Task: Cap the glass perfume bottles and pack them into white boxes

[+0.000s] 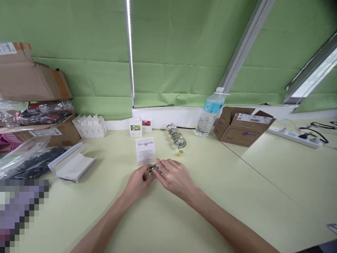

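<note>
Shiny metal piece (153, 170) sits held between two hands, the left hand (138, 182) and right hand (175, 179) closed around it, just in front of one white box (145, 151) on the table (237, 182). Right of that box lies one gold cap (180, 153); behind it stand two small boxes (135, 128).

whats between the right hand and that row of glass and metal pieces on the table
In the head view, a small gold cylinder stands between the right hand and the row of glass and metal pieces, closer to the row.
</note>
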`<act>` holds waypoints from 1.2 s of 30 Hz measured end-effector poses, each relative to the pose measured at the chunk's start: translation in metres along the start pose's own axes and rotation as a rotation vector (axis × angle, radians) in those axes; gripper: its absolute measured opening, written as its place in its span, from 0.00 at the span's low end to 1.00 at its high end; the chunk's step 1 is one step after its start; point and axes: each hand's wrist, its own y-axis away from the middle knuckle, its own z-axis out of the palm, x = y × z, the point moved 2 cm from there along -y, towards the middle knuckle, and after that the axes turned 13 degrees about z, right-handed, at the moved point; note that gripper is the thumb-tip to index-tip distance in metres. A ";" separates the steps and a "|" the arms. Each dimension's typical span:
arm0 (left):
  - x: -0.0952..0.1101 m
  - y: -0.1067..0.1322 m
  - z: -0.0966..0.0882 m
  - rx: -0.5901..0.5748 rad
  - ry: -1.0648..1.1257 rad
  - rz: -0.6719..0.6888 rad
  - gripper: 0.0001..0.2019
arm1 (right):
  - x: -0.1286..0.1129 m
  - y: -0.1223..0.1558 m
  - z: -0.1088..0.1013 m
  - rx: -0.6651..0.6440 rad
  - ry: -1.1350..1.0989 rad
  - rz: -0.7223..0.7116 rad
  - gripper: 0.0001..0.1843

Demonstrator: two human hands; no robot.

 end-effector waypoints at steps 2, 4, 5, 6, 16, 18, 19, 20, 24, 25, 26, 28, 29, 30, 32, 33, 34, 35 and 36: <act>0.000 0.000 0.000 0.007 0.001 -0.005 0.16 | 0.001 -0.001 0.000 -0.004 -0.022 0.013 0.20; 0.001 0.000 0.000 0.011 0.004 -0.013 0.16 | 0.002 -0.001 -0.001 0.001 -0.054 0.028 0.19; 0.002 0.000 0.000 0.012 0.004 -0.016 0.16 | 0.003 -0.002 -0.001 0.007 -0.071 0.034 0.18; 0.002 0.000 0.000 0.013 0.004 -0.020 0.16 | 0.004 -0.001 -0.001 0.014 -0.085 0.039 0.18; 0.001 0.000 0.000 0.001 0.006 -0.006 0.17 | 0.006 0.002 0.001 0.012 -0.118 0.043 0.19; 0.001 0.000 0.000 0.007 0.005 -0.010 0.17 | 0.006 0.002 0.001 0.005 -0.107 0.045 0.19; 0.001 0.000 0.000 0.008 0.005 -0.012 0.16 | 0.006 0.002 0.002 0.006 -0.102 0.042 0.19; 0.001 0.000 0.001 0.008 0.006 -0.014 0.16 | 0.007 0.002 0.002 0.008 -0.099 0.035 0.19; 0.001 0.000 0.001 0.014 0.011 -0.010 0.17 | 0.010 0.002 0.002 0.018 -0.089 0.017 0.18; 0.001 0.000 0.001 0.015 0.012 -0.008 0.17 | 0.011 0.002 0.002 0.016 -0.086 0.016 0.18; 0.000 0.000 0.001 0.014 0.010 -0.006 0.16 | 0.011 0.002 0.002 0.011 -0.085 0.016 0.18; -0.001 0.000 0.001 0.014 -0.001 -0.007 0.16 | 0.012 0.002 0.003 0.004 -0.091 0.018 0.17; -0.002 0.000 0.002 0.015 -0.007 -0.009 0.15 | 0.012 0.002 0.004 0.003 -0.097 0.020 0.17; -0.003 0.000 0.002 0.016 -0.014 -0.011 0.15 | 0.013 0.002 0.004 0.001 -0.102 0.024 0.17; -0.005 0.000 0.002 0.015 -0.021 -0.012 0.15 | 0.014 0.003 0.006 -0.004 -0.100 0.030 0.16; -0.005 0.000 0.003 0.012 -0.022 -0.011 0.15 | 0.014 0.003 0.006 -0.007 -0.094 0.030 0.16; -0.006 0.000 0.003 0.010 -0.024 -0.010 0.15 | 0.015 0.003 0.006 -0.009 -0.088 0.029 0.16; -0.006 0.000 0.003 0.008 -0.026 -0.009 0.15 | 0.015 0.003 0.006 -0.007 -0.081 0.028 0.16; -0.006 0.000 0.003 0.005 -0.028 -0.008 0.15 | 0.016 0.003 0.006 -0.004 -0.077 0.027 0.16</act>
